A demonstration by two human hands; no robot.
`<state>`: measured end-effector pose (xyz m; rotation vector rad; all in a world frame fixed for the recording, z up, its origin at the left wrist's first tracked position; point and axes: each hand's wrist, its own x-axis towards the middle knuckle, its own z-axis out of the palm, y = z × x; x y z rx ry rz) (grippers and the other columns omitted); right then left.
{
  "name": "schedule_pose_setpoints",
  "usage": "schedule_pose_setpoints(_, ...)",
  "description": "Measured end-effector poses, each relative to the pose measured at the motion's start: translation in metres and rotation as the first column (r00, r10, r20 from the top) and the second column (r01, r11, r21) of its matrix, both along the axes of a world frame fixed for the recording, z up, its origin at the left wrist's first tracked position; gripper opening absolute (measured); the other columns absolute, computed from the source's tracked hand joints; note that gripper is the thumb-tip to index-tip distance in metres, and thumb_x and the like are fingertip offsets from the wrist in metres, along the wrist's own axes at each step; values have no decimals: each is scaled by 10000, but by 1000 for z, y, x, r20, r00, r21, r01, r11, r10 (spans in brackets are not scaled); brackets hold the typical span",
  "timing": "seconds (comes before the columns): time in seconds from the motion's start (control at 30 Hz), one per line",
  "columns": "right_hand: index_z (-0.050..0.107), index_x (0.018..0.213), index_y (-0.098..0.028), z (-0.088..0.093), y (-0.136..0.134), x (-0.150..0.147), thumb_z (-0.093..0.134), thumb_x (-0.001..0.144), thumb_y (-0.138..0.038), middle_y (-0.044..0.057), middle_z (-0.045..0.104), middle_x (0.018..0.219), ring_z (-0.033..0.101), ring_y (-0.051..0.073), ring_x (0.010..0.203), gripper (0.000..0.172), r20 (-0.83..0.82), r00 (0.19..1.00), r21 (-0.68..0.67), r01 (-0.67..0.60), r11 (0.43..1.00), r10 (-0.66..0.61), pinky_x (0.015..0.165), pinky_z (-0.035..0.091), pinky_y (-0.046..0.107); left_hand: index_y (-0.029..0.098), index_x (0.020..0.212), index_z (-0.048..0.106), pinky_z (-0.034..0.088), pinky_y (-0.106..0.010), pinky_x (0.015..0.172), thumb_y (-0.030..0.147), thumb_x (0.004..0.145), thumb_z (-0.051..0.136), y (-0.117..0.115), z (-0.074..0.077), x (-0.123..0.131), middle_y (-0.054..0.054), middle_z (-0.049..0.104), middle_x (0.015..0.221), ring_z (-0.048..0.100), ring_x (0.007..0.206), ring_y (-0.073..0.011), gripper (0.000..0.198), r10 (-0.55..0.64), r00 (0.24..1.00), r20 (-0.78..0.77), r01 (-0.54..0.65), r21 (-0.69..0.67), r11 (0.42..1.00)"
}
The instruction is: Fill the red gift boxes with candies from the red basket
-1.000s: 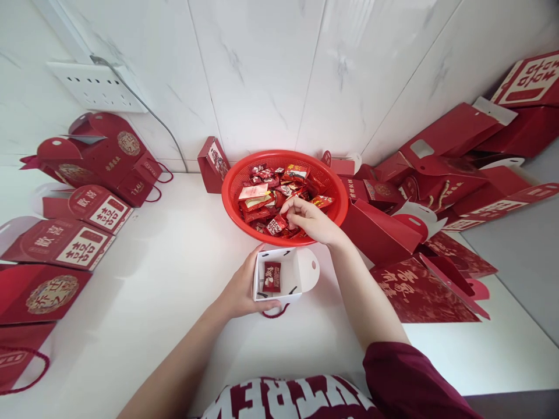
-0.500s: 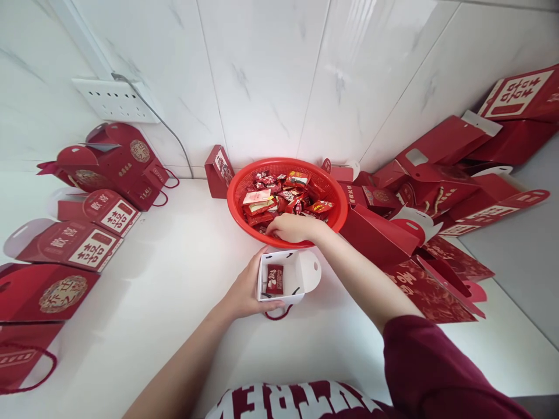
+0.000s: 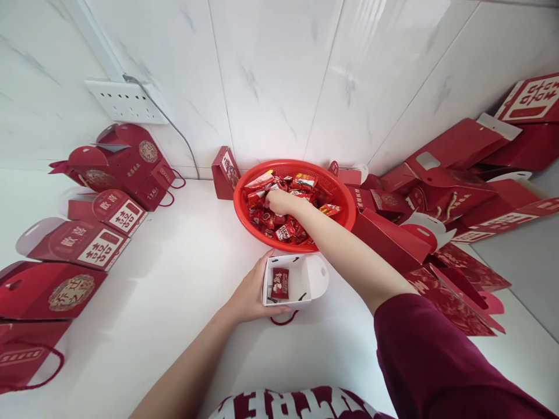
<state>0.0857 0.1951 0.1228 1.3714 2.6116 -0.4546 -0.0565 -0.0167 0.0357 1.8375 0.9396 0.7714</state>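
Observation:
My left hand (image 3: 251,294) grips the left side of a small gift box (image 3: 301,279), which stands with its white inside facing up and a rounded flap folded out to the right. One red wrapped candy (image 3: 280,283) lies inside it, and a dark red cord handle (image 3: 283,319) pokes out at the front. Just beyond the box is a red plastic basket (image 3: 349,212) full of red-wrapped candies (image 3: 286,231). My right hand (image 3: 280,202) reaches into the basket with its fingers curled down among the candies; what the fingertips hold is hidden.
Red gift boxes (image 3: 102,247) line the left side of the white table (image 3: 174,291). More red boxes (image 3: 454,198) are piled on the right, and a single box (image 3: 226,173) stands behind the basket's left edge. A power strip (image 3: 126,102) is on the tiled wall.
My right hand has moved from the basket's near edge farther in among the candies, and some candies have shifted. My left hand still holds the gift box. The whole view has shifted slightly.

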Motion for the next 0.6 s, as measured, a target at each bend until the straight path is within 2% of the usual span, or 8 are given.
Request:
schedule_pose_setpoints(0.07,632,1175,-116,-9,1,-3,629,957,-353,121,643,1202,645,227,1067,322,62,998,-14,6,1000,-6,936,533,433,280,1559,108,383,-550,1131,484,662,850,0,1,0,-153,323,1562,387,1402,-396,1182,-5,1000,-2,5,0,1000)
schedule_pose_setpoints(0.23,624,1191,-132,-24,5,-8,636,953,-338,114,629,1219,637,230,1072,315,151,988,-70,-14,997,24,924,540,425,299,1557,92,387,-542,1129,481,661,852,1,2,0,-139,318,1565,393,1397,-390,1189,-4,1000,-20,4,13,1000)
schedule_pose_setpoints(0.43,608,1232,-176,-34,8,-5,586,981,-353,105,600,1282,621,227,1096,308,110,993,-84,-29,996,38,938,535,436,312,1557,96,388,-540,1129,467,653,857,1,2,0,-128,320,1564,393,1399,-386,1192,-6,1000,-14,6,4,1000)
schedule_pose_setpoints(0.6,623,1200,-177,-36,12,-4,584,983,-345,93,618,1244,633,215,1054,277,84,996,-123,-30,992,40,907,551,410,298,1557,108,378,-553,1132,465,658,853,2,1,0,-140,318,1562,384,1402,-396,1180,-6,1000,-3,6,1,1000)
